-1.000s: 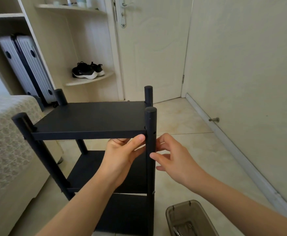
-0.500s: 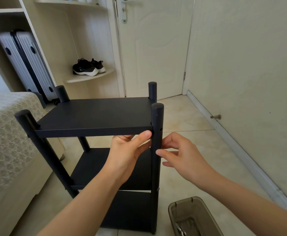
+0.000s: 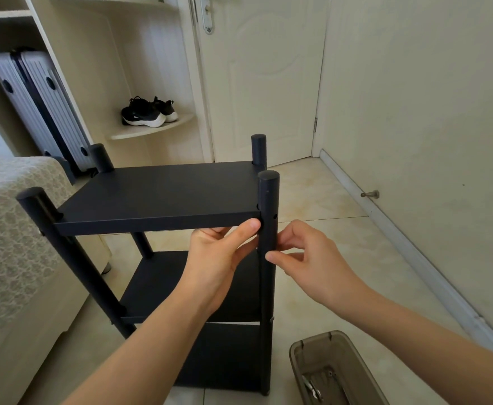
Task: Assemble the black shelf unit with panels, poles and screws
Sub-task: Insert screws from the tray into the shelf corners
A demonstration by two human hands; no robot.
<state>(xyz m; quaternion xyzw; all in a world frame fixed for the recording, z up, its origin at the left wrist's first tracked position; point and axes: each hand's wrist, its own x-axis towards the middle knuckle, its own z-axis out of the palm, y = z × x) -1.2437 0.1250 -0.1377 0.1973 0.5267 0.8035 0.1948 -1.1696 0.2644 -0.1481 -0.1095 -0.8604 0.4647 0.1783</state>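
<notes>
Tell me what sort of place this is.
Probably a home bedroom: a bed with a pale patterned cover, a grey ribbed hard-shell suitcase and black white-soled trainers on a cream corner shelf.

Right of my shelf (image 3: pixel 163 191) the floor (image 3: pixel 321 197) lies open; bin (image 3: pixel 321 355) blocks near right; bed (image 3: pixel 11 229) crowds left, perhaps touching.

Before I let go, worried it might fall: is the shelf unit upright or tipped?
Upright: the shelf unit stands on the floor tiles, top panel level, front pole vertical.
</notes>
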